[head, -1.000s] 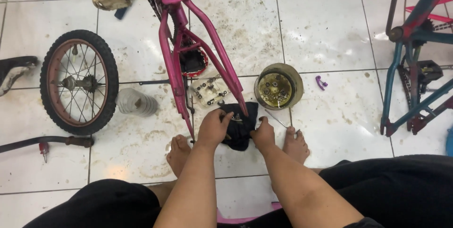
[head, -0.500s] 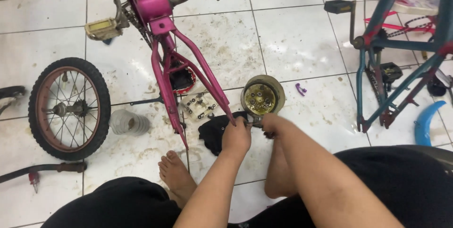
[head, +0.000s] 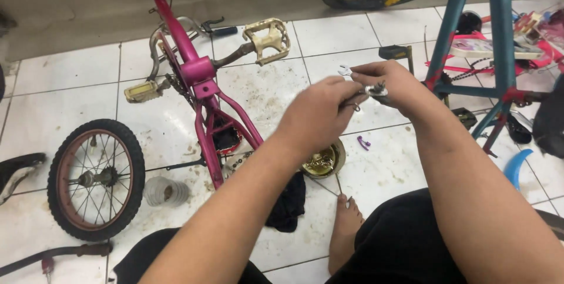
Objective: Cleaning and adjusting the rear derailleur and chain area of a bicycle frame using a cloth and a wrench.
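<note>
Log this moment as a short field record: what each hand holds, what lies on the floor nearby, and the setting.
Left hand: left hand raised, fingers pinching small metal parts, too small to identify
Right hand: right hand meets it on the same parts
Below hands: round tin of small hardware, black cloth
Frame: pink bicycle frame, with cream pedals
Loose wheel: small wheel flat on the floor
Right side: teal bicycle frame
Floor: dirty white tiles
</note>
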